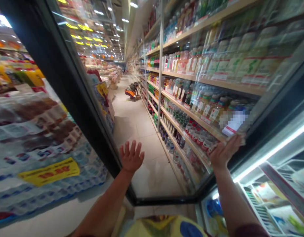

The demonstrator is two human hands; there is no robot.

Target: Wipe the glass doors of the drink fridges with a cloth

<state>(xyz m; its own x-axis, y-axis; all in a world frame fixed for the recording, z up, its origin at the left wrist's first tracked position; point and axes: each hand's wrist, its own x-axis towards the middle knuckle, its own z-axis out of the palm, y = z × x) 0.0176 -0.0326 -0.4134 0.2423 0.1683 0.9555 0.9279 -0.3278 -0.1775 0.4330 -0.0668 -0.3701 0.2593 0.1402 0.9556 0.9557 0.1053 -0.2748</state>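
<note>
A glass cooler door in a black frame stands open in front of me. My left hand lies against its pane near the left side of the frame, fingers spread and holding nothing. On the right side of the same pane my right hand presses a crumpled pale cloth to the glass, much of it hidden by the fingers. Just above that hand is a white card-like patch with a red lower edge; part of it is blurred out.
Lit cooler shelves with packages stand at the right. Behind the glass run long shelves of bottles. Stacked packs of bottles with a yellow price sign fill the left. A person crouches down the aisle.
</note>
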